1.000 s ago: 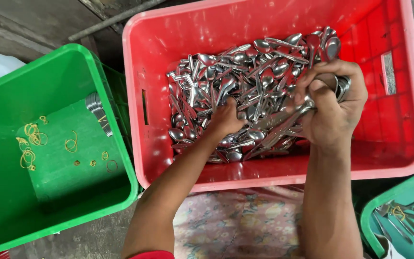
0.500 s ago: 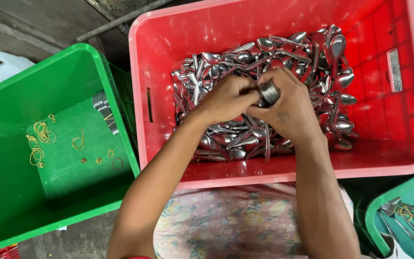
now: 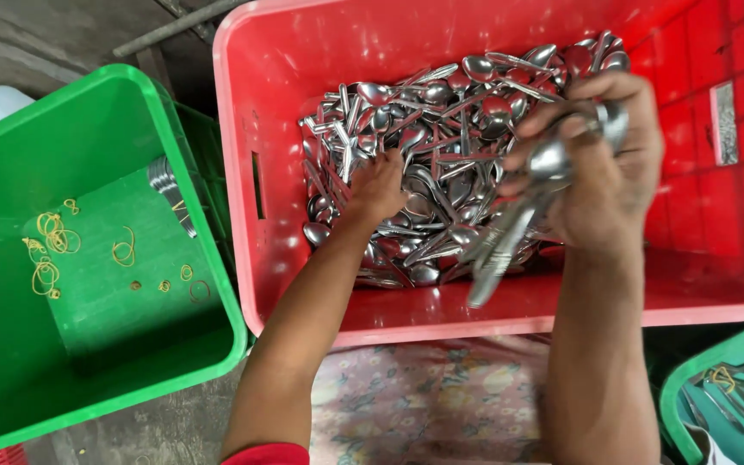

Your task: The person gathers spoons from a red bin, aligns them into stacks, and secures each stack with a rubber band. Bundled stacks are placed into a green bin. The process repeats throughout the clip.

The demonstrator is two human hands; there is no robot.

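Note:
A red plastic crate (image 3: 303, 284) in front of me holds a heap of loose steel spoons (image 3: 424, 129). My right hand (image 3: 613, 172) is raised above the heap, closed around a bunch of spoons (image 3: 510, 232) whose handles hang down to the left. My left hand (image 3: 376, 185) reaches down into the pile with its fingers among the spoons; whether it grips any is hidden.
A green crate (image 3: 88, 379) stands to the left with several yellow rubber bands (image 3: 49, 245) and one bundle of spoons (image 3: 170, 189) on its floor. A second green bin (image 3: 716, 387) with bundled spoons sits at the lower right. Flowered cloth (image 3: 424, 405) covers my lap.
My right hand has lifted away to the right with its bunch of spoons. My left hand has parted from it and gone down into the heap.

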